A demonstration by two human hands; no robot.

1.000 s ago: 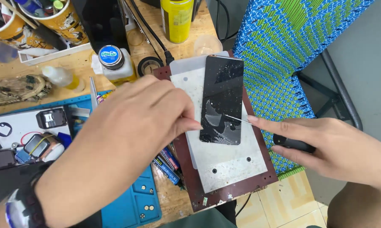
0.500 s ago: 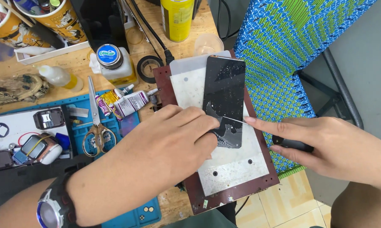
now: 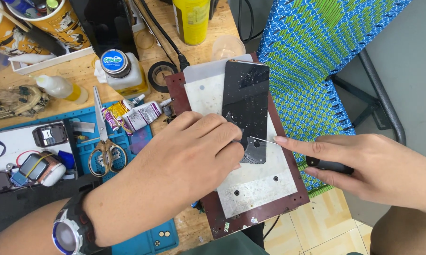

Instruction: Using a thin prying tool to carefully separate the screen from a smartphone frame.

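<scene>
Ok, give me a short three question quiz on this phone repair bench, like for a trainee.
1. True or false: the left hand presses on the lower part of the dark phone screen lying on the metal plate.
2. Multiple choice: what does the right hand hold? A) scissors B) a thin blade tool with a dark handle C) a glue tube
3. Fill in: the scissors lie on a ____ coloured mat.

Key: 1 true. 2 B, the thin blade tool has its tip at the screen's lower edge. 3 blue.
</scene>
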